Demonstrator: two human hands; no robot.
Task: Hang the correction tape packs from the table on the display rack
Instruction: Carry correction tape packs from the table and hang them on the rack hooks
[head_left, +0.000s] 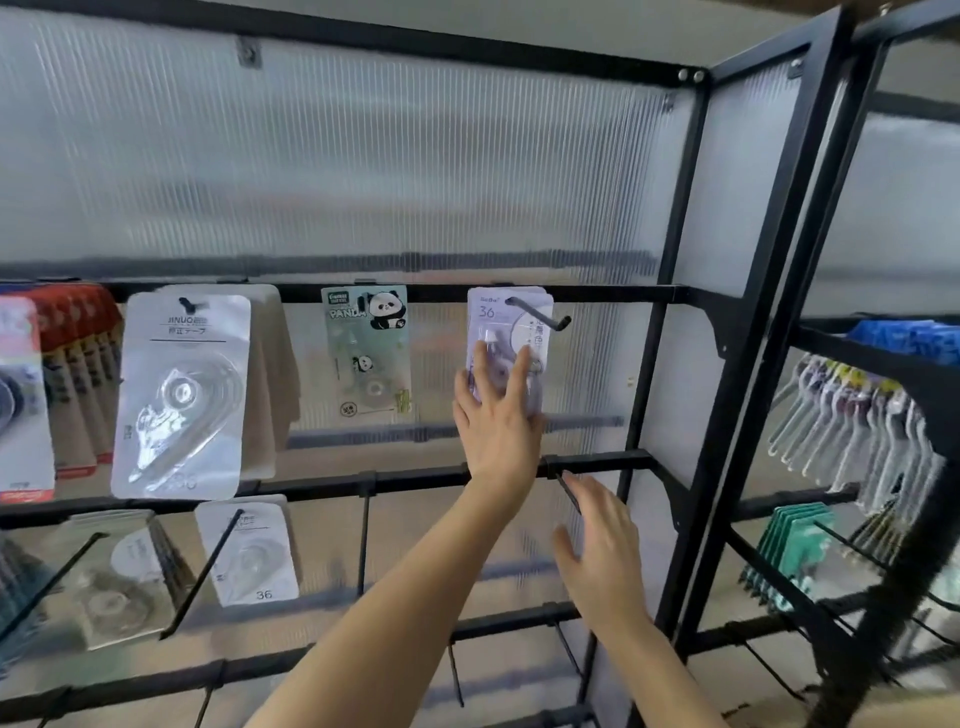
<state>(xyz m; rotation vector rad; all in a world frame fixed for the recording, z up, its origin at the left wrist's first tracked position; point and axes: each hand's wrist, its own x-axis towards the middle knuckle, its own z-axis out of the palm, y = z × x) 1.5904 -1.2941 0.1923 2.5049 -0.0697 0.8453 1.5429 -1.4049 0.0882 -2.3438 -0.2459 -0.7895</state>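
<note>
**At the rack's right-hand bay: one purple pack on its hook, table out of view**

Nearest: right hand (597, 551), fingers spread and loose, holding nothing, just beside a bare peg (569, 491) on a lower rail of the display rack (597, 460).

Beyond it: left hand (498, 421), fingers straight, tips laid flat on the purple correction tape pack (488, 322), gripping nothing.

Pack: threaded on the upper-rail hook (540, 316), hanging upright, set toward the hook's back end. Like cards seem stacked behind it.

Status, as judged: this pack is hung and needs only letting go. The table is not visible, so the packs left to hang cannot be counted.

Further left, same rail: panda pack (366, 353), white pack (182, 395), red-edged packs (78, 364).

In the way: the hook's upturned tip projects toward the hands, and pegs jut from the lower rails.

Farthest: ribbed translucent panel (363, 156).
</note>
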